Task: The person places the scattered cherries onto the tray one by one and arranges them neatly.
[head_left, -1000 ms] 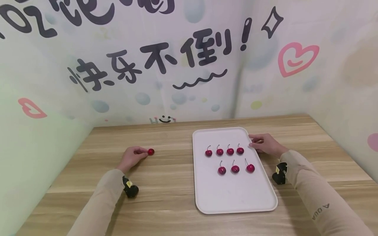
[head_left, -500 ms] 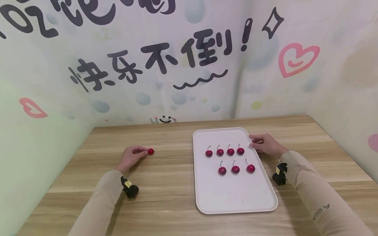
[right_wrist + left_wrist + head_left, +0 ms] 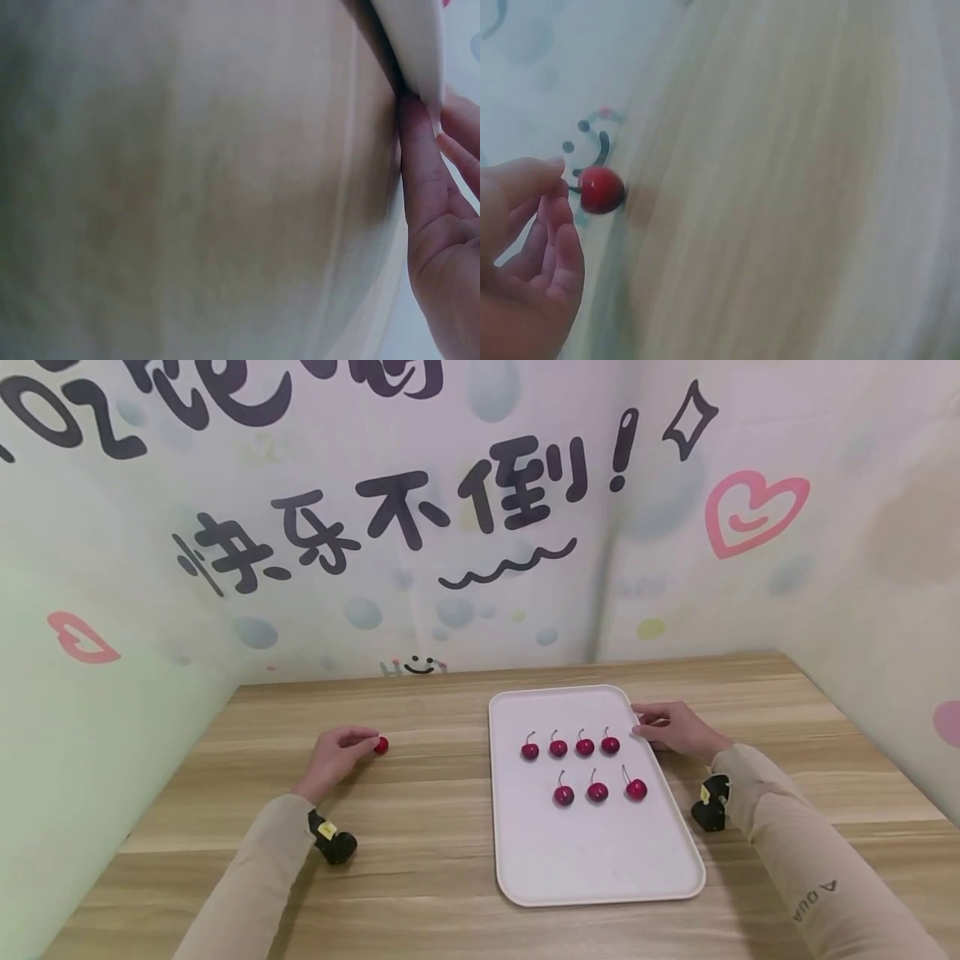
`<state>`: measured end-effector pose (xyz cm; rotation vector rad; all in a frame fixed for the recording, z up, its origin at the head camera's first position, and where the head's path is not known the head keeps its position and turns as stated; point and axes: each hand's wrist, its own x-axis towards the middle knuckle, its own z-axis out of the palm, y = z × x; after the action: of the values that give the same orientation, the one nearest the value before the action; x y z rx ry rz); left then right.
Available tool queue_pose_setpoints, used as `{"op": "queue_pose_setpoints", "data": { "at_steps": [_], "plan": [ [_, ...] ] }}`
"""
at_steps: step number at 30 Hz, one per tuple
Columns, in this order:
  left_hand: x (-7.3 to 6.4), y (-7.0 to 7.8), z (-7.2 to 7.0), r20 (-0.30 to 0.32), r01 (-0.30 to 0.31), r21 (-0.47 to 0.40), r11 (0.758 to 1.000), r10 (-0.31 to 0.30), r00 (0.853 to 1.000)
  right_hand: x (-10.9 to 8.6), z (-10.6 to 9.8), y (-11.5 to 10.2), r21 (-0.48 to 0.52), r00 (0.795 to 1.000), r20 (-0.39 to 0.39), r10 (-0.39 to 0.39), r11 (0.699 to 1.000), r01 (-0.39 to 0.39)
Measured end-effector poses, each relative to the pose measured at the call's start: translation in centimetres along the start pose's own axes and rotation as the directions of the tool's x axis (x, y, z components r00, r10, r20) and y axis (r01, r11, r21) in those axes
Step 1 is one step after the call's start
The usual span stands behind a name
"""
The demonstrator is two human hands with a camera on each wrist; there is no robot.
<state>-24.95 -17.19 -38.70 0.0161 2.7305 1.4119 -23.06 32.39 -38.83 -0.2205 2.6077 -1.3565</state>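
Observation:
In the head view my left hand (image 3: 336,762) is on the left part of the table, thumb and fingertips together at a red cherry (image 3: 382,745). The left wrist view shows them pinching the short visible piece of its stem, the round fruit (image 3: 601,190) sticking out past the fingertips. My right hand (image 3: 678,729) grips the right rim of a white rectangular tray (image 3: 600,856) near its far corner. In the right wrist view the tray's edge (image 3: 420,52) sits between the thumb and the fingers.
On the tray lie several stemmed cherries (image 3: 558,748) in a back row and three more cherries (image 3: 597,792) in front. The wood-grain table (image 3: 420,827) ends at a printed wall (image 3: 420,610) behind. A black wrist camera (image 3: 333,842) hangs under the left sleeve.
My left fingertips have shifted slightly up and right, from beside the cherry to its stem. The cherry sits a touch further left. The tray and my right hand stay in place.

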Motion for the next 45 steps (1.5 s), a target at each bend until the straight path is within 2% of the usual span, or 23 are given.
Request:
{"op": "queue_pose_setpoints", "data": {
  "at_steps": [5, 13, 20, 25, 29, 38, 45],
  "plan": [
    [-0.1, 0.0, 0.4, -0.008, -0.026, -0.038, 0.999, 0.026, 1.0, 0.1, 0.0, -0.1, -0.019, 1.0, -0.003, 0.008, 1.0, -0.008],
    [-0.2, 0.2, 0.6, -0.03, -0.03, -0.028, 0.999, 0.03, 0.999, 0.2, 0.1, 0.1, -0.024, 1.0, -0.007, 0.011, 1.0, -0.011],
    [-0.4, 0.5, 0.9, -0.036, -0.025, -0.072, 0.997, 0.023, 0.999, 0.1, 0.1, 0.1, -0.007, 1.0, -0.012, 0.006, 1.0, -0.006],
    [-0.6, 0.9, 1.2, -0.053, -0.051, -0.049, 0.997, 0.048, 0.997, 0.1, 0.1, 0.2, -0.003, 1.0, -0.013, 0.006, 1.0, -0.006],
    [-0.8, 1.3, 1.8, -0.04, -0.069, -0.053, 0.996, 0.067, 0.997, 0.1, 0.1, 0.3, -0.007, 1.0, -0.013, 0.006, 1.0, -0.006],
    [-1.4, 2.8, 3.3, 0.024, -0.1, -0.149, 0.984, 0.104, 0.994, 0.1, 0.1, 0.2, -0.005, 1.0, -0.01, 0.016, 1.0, -0.016],
    [-2.1, 4.0, 4.6, 0.071, -0.129, -0.162, 0.978, 0.142, 0.987, 0.0, 0.0, 0.0, -0.001, 1.0, -0.007, 0.023, 1.0, -0.023]
  ]
}}
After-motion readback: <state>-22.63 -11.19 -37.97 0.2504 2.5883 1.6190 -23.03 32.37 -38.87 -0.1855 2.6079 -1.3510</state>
